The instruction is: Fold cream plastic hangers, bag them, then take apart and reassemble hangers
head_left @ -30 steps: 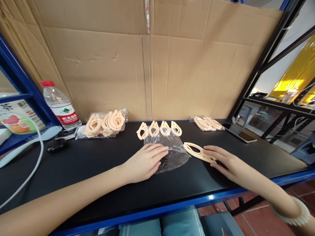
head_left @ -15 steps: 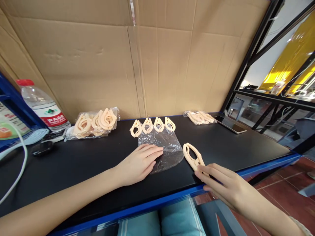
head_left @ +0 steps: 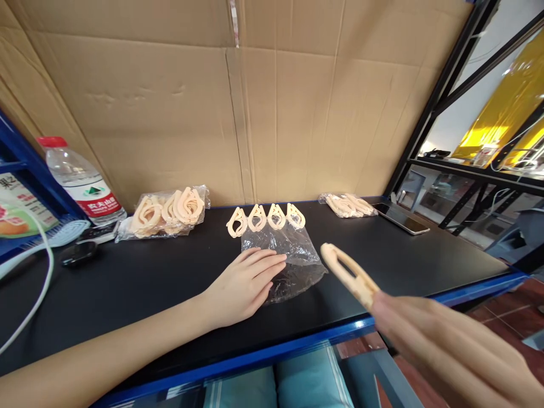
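Note:
My left hand [head_left: 250,286] lies flat on a clear plastic bag [head_left: 301,277], fingers stretched out and pressing its near part to the black table. Along the bag's far edge, several cream plastic clothes pegs [head_left: 276,217] stand in a row. My right hand [head_left: 446,340] is closed on one end of another cream clothes peg [head_left: 346,273]. This peg is lifted above the table to the right of the bag, tilted, its looped end pointing up and left. The right fingers are blurred by motion.
At the back left are a bagged pile of pegs [head_left: 170,212] and a water bottle [head_left: 87,184]. A white cable [head_left: 49,272] and a black object [head_left: 79,253] lie further left. Another bag of pegs [head_left: 348,204] and a phone [head_left: 402,219] rest at the back right. Cardboard [head_left: 170,113] stands behind.
My right hand has lifted the clothes peg off the table and come nearer to the camera, moving right. My left hand stays on the bag. The view has shifted slightly.

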A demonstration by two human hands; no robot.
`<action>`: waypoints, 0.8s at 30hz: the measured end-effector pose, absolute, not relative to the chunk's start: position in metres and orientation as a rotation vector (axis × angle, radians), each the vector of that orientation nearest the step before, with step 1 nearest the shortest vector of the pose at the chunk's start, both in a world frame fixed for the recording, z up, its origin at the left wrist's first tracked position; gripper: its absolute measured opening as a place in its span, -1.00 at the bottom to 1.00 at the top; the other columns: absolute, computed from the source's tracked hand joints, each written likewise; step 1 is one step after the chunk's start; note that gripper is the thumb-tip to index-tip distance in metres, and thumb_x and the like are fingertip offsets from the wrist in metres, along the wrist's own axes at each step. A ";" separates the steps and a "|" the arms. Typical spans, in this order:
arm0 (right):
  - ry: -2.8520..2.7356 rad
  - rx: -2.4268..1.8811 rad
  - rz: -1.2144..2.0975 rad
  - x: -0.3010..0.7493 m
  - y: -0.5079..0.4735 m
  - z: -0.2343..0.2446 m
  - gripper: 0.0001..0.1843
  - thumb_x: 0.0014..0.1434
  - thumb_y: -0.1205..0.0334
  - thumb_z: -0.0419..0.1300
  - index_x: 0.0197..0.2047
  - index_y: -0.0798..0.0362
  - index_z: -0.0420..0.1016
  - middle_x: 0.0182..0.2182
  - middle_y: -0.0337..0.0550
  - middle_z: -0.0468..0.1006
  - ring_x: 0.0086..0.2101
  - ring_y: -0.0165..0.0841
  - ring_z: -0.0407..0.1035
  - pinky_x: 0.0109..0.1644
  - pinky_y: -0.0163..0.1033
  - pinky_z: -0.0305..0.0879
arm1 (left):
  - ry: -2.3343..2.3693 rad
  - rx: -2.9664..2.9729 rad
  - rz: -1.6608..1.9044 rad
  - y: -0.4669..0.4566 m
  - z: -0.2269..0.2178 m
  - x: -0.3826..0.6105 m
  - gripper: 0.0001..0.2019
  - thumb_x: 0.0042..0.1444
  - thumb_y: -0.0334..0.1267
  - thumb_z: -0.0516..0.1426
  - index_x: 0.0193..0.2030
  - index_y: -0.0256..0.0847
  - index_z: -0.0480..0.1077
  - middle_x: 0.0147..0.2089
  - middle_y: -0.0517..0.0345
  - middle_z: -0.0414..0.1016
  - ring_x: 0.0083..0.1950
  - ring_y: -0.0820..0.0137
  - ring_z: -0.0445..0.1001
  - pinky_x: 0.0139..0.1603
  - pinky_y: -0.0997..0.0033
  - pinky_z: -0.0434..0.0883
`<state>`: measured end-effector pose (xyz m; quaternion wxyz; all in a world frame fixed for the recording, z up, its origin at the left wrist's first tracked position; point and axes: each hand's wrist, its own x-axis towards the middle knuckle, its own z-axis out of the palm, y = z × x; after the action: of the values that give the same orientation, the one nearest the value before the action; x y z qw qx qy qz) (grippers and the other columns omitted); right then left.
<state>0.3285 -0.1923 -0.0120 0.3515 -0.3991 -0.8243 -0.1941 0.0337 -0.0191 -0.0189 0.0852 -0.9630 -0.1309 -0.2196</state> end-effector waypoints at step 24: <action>-2.470 -1.065 -1.171 0.202 -0.079 -0.008 -0.76 0.08 0.56 0.03 -0.32 0.43 0.53 -0.48 0.30 0.56 -0.52 -0.14 0.46 -0.55 -0.15 0.34 | -0.599 -2.991 -0.741 -0.020 -0.020 0.038 -0.38 0.08 -0.43 0.03 0.33 -0.23 0.07 0.33 -0.07 0.25 0.34 0.18 0.20 0.33 0.00 0.13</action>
<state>0.2022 -0.0790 -0.0078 0.1036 -0.3611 -0.8374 -0.3970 0.0376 -0.0202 -0.0200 0.0012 -0.9529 -0.1908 -0.2360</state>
